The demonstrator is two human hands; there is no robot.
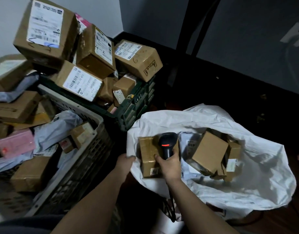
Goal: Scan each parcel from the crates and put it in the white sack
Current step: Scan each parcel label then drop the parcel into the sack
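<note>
Dropping a scanned parcel into the sack looks like the step in hand; the left hand (125, 162) pinches the near rim of the white sack (238, 191) at lower centre of the frame, holding its mouth wide, while the right hand (169, 163) has its grip clenched round the handle of a black scanner (167, 142), its red light glowing, the fingertips also touching a taped brown parcel (148, 157) that sits just inside the sack's left edge; whether that parcel is let go or propped I cannot tell. Further right inside the sack lie more cardboard boxes (211, 151) and a pale mailer. By my judgement the next move calls for freeing a hand and reaching left for another parcel.

The sack is thin, crinkled, woven-looking plastic; the boxes are matte, square-edged, with glossy tape; the grey crate (88, 149) at lower left and the dark green crate (137, 105) above it are rigid lattice plastic, heaped with cartons and soft poly mailers, one of them pink (17, 142).
</note>
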